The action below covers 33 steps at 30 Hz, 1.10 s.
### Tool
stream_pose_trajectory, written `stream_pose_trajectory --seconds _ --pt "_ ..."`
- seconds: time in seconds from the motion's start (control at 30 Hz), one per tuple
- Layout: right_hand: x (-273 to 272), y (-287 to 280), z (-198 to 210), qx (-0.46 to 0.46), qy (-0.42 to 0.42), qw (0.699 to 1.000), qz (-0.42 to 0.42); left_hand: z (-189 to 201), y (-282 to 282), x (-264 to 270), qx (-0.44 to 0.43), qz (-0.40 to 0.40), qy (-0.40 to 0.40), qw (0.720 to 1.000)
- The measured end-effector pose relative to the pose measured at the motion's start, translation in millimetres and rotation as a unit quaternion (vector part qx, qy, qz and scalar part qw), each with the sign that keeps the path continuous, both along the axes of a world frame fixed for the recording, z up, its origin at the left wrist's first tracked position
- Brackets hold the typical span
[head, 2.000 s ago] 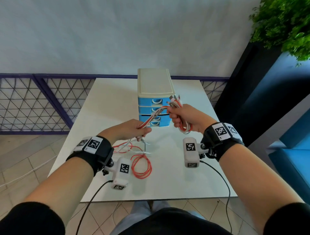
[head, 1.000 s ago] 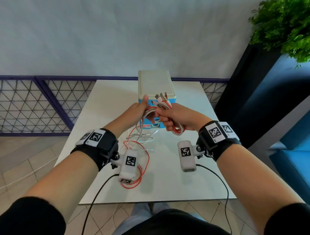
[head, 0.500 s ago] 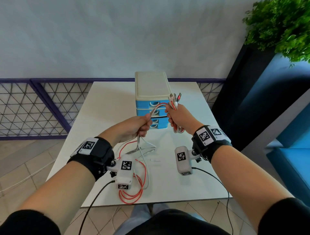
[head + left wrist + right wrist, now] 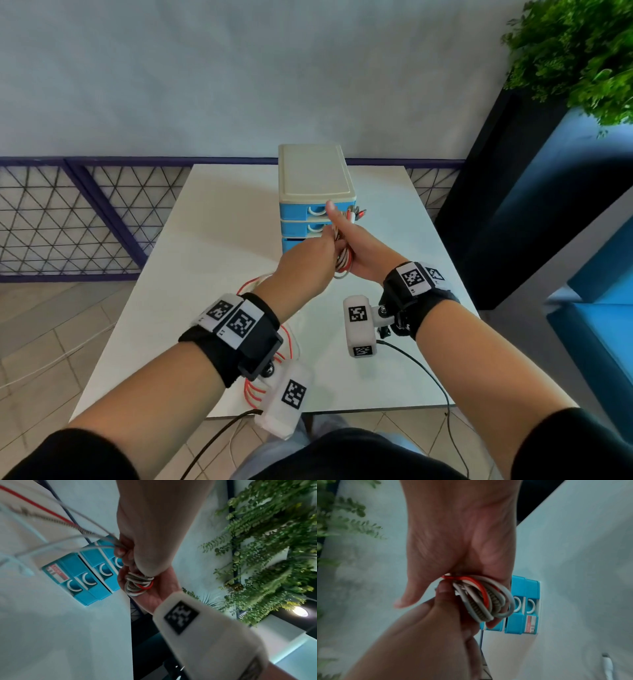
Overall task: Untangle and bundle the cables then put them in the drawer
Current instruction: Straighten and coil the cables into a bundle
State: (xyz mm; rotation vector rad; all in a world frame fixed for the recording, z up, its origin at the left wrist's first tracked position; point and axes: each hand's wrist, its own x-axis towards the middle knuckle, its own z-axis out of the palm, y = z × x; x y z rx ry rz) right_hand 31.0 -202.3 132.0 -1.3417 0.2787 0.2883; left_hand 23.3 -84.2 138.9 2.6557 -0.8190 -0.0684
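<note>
Red-and-white cable coil (image 4: 343, 263) clasped in right hand (image 4: 364, 253), thumb up; left hand (image 4: 305, 263) grips trailing strands (image 4: 96, 536).

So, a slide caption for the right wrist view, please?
Both hands grip coiled cables before blue drawers.

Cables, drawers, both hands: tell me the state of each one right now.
Cable bundle: partly coiled, looped over the right hand.
Loose cable ends: uncoiled, trailing on the table.
Drawer unit: drawers all closed.
Left hand: grips the cable strands.
Right hand: holds the coil.
</note>
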Motion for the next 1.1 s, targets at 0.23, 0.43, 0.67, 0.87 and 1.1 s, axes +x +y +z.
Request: stream_pose_trajectory --seconds 0.23,0.43,0.67,0.87,1.1 --pt "-0.7 5.3 -7.0 -0.012 -0.003 0.997 -0.082 1.2 -0.7 -7.4 0.108 -0.025 -0.083 0.99" --pt "3.9 4.3 -7.4 -0.039 -0.008 0.986 -0.159 2.8 7.0 6.2 -0.021 -0.027 0.051 0.998" --pt "5.1 2.3 -5.0 0.096 0.005 0.979 -0.18 -2.2 9.9 -9.2 -0.19 -0.008 0.179 0.965" --pt "1.2 5.5 5.3 0.237 -0.031 0.962 -0.129 -12.8 4.0 -21.0 -0.381 0.059 0.239 0.891" --pt "2.6 10.8 10.8 0.267 -0.06 0.937 -0.218 -11.8 5.8 -18.6 -0.38 0.076 0.324 0.863"
